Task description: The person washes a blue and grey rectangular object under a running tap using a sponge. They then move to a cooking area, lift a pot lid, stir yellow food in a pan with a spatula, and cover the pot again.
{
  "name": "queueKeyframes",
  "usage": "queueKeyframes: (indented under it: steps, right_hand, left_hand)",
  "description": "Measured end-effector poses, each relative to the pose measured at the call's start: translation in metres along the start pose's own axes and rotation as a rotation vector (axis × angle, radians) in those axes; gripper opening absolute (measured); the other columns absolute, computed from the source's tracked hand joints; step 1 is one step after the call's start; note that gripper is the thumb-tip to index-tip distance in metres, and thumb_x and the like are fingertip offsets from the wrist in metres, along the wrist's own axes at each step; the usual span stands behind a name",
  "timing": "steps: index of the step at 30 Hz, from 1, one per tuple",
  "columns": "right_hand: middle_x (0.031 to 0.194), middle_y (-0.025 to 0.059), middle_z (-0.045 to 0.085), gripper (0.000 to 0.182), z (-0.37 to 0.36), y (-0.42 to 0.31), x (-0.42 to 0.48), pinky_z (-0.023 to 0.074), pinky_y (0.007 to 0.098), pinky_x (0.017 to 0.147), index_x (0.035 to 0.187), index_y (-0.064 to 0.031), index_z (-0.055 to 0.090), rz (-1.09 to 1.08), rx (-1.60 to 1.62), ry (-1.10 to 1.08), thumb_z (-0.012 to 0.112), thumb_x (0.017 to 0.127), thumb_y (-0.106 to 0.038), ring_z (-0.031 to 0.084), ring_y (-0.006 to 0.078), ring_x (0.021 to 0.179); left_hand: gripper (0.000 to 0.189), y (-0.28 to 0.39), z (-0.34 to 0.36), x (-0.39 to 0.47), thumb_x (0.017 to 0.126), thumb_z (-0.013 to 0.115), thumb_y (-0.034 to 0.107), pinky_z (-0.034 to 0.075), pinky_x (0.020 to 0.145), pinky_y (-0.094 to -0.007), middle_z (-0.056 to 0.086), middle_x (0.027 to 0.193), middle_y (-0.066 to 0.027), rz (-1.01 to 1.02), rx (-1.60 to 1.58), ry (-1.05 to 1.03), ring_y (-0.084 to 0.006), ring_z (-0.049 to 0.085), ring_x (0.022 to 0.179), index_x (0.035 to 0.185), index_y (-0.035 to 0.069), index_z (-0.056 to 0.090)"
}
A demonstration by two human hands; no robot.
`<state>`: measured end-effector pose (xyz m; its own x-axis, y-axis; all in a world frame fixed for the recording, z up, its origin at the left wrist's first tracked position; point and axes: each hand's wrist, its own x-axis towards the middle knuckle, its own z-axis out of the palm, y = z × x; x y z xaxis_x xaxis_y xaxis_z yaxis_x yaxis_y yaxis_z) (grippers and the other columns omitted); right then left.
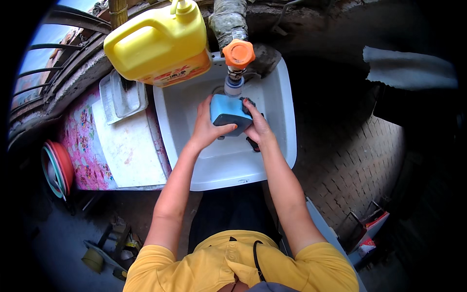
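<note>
A light-blue box-shaped container (230, 109) is held over a white sink basin (219, 164), just below the pipe outlet under an orange valve knob (239, 54). My left hand (209, 126) grips its left side, with the thumb along the near face. At the right side, my right hand (258, 122) holds the container and presses a dark scrubbing pad (249, 106) against it. A small dark object with a red part (253, 144) lies in the basin beneath my right wrist. Whether water is running cannot be told.
A yellow detergent jug (160, 43) stands at the basin's back left. Clear plastic trays (122, 95) and a white board (129, 149) rest on a floral-covered table (85, 146) to the left. Nested basins (58, 168) are at its far left edge. A wrapped pipe (230, 22) rises behind the knob.
</note>
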<state>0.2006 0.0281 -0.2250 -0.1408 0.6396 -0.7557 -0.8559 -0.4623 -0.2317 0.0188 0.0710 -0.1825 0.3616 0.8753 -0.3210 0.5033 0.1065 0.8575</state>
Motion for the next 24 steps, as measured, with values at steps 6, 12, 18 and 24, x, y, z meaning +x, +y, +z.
queueKeyframes:
  steps: [6,12,18,24]
  right_hand:
    - [0.123,0.0108,0.056,0.048,-0.018,0.012,-0.004,0.0416,0.0431,0.101,0.127,-0.0105,0.050,-0.003,0.132,0.003,0.066,0.085,-0.030,0.054,0.0262,0.115]
    - [0.123,0.0107,0.058,0.043,-0.031,0.026,-0.003,0.0416,0.0458,0.101,0.120,-0.0104,0.054,0.042,0.188,0.032,0.063,0.085,-0.034,0.054,0.0278,0.115]
    - [0.120,0.0105,0.060,0.039,-0.028,0.036,-0.007,0.0393,0.0477,0.104,0.116,-0.0111,0.058,0.070,0.307,0.007,0.060,0.088,-0.038,0.054,0.0287,0.115]
    - [0.118,0.0086,0.061,0.032,-0.019,0.026,-0.025,0.0414,0.0488,0.101,0.113,-0.0113,0.058,0.090,0.283,-0.021,0.056,0.092,-0.036,0.057,0.0260,0.109]
  left_hand:
    - [0.123,0.000,0.009,0.004,0.056,0.089,0.041,0.029,0.111,-0.0403,0.030,0.145,-0.0245,0.067,-0.107,0.031,-0.0351,0.032,0.136,0.147,-0.001,0.018]
    - [0.130,-0.018,0.027,-0.008,0.056,0.090,0.042,0.032,0.110,-0.0378,0.029,0.148,-0.0259,-0.168,-0.442,0.055,-0.0345,0.033,0.137,0.150,0.000,0.010]
    - [0.131,-0.031,0.027,-0.015,0.054,0.091,0.040,0.035,0.108,-0.0373,0.036,0.143,-0.0262,-0.213,-0.555,0.003,-0.0320,0.040,0.133,0.148,-0.004,0.011]
    - [0.123,-0.019,0.012,0.000,0.049,0.092,0.038,0.037,0.106,-0.0368,0.045,0.134,-0.0220,-0.139,-0.276,-0.142,-0.0318,0.046,0.126,0.141,-0.005,0.024]
